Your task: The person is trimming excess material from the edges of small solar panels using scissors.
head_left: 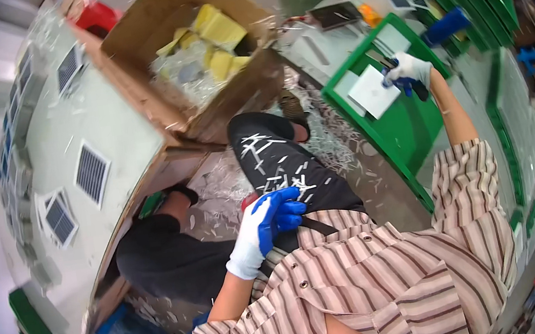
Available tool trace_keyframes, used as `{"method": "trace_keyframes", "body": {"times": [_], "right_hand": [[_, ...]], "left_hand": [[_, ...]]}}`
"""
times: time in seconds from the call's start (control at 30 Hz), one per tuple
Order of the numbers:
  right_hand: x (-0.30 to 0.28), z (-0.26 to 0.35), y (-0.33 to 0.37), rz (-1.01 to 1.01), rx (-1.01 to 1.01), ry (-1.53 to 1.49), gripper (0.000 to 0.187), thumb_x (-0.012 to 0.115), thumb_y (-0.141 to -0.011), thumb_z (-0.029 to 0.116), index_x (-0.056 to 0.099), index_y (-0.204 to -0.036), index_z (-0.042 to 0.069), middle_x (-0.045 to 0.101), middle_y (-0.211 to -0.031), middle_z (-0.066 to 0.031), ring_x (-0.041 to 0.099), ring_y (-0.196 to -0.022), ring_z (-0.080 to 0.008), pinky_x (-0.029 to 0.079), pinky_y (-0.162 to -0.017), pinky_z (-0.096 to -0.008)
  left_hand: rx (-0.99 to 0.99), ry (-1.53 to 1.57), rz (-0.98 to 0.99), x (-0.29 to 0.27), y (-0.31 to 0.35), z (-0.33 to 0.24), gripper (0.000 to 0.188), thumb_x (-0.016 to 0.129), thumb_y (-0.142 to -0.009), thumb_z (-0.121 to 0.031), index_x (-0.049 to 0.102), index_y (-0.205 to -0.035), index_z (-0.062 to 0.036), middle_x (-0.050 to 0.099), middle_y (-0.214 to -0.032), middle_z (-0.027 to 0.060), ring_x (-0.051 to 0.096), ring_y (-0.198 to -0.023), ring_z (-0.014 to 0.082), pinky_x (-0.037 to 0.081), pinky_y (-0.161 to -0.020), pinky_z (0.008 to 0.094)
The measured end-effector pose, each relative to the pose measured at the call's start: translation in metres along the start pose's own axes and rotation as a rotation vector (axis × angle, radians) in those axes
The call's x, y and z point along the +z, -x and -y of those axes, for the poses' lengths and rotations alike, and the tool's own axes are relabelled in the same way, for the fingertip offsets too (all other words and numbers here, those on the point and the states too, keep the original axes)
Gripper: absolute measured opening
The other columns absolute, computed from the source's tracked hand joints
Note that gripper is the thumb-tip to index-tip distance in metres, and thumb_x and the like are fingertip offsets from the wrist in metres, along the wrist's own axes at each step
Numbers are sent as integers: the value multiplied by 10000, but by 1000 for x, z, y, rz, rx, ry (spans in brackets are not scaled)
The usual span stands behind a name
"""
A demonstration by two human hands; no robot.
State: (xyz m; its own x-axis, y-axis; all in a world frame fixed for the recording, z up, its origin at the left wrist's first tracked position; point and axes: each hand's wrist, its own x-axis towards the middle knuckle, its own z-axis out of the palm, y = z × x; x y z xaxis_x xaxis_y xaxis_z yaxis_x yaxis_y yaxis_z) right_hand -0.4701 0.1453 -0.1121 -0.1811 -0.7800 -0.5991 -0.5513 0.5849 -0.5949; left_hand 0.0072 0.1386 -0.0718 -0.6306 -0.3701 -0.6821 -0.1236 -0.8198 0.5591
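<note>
My left hand (267, 226), in a white glove with blue fingers, hovers over my lap. Its fingers are loosely bent and a little apart, with nothing seen in them. A small red thing (249, 200) shows just past it, partly hidden. Out to the right, my right hand (412, 75) wears the same kind of glove and is closed on a dark-handled tool (421, 90), whose kind I cannot make out. That hand is over a green tray (386, 141), by the edge of a white square piece (372, 92).
Left, a pale table (116, 119) bears small solar panels (92, 173) and a row of white housings. Ahead stands a cardboard box (129, 43) with yellow pieces and clear plastic. White strips litter my dark trousers (280, 158) and the floor. A blue cylinder (445, 26) lies beyond the tray.
</note>
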Motion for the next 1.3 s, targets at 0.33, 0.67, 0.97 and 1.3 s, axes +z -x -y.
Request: {"method": "trace_keyframes", "body": {"times": [0.33,0.67,0.97,1.3], "right_hand": [[50,-20,10,-653,-282,170,356,609,-884,267,564,-1135,18,621,-779,-84,589,-654,-181,477,-620,-315],[250,119,80,529,-36,-1087,356,518,-944,345,540,-1100,25,588,-796,-35,557,-637,-128,451,-540,-262],[240,253,-33,-6,-726,-803,127,685,-791,79,588,-856,28,566,-727,38,501,-666,-32,437,-608,-208],[257,264,-40,86,-991,-742,178,660,-761,54,650,-925,-12,660,-767,-22,582,-689,-53,482,-630,-219]], "left_hand": [[1110,-1080,-462,-17,73,-74,402,664,-644,-31,648,-1045,-4,654,-984,164,633,-853,300,496,-781,352],[1003,-1645,-1336,-110,36,-171,407,642,-753,-199,588,-1120,-32,560,-1165,159,501,-1067,359,411,-931,444],[1160,-1627,-1087,-34,7,-160,418,639,-695,-83,599,-1111,-63,550,-1056,156,492,-1064,366,393,-938,457],[1161,-1548,-1158,-34,-1,-157,393,621,-683,-41,606,-1075,-72,557,-1063,133,508,-1046,334,412,-892,432]]}}
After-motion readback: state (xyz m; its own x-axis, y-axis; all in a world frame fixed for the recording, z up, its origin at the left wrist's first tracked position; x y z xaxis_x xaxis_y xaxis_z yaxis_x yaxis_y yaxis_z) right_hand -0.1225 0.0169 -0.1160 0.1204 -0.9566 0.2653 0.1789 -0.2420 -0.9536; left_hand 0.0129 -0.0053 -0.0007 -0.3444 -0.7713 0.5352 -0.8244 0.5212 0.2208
